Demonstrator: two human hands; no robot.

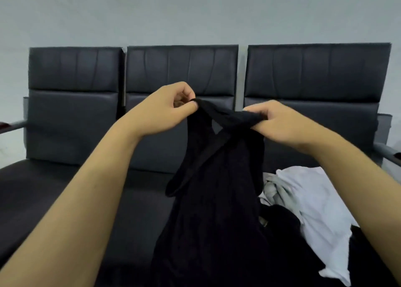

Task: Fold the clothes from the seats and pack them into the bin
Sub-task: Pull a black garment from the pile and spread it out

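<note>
Black sleeveless garment (217,200) held up at 12 o'clock, hanging; white garment (308,204) crumpled on seat at 4 o'clock.

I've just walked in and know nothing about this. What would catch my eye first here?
First, a black garment held up in the middle of the view, its top edge pinched by the left hand and gripped by the right hand. Behind it stands a row of three dark padded seats against a pale wall. On the right-hand seat, beside the hanging cloth, lies a crumpled white garment.
</note>
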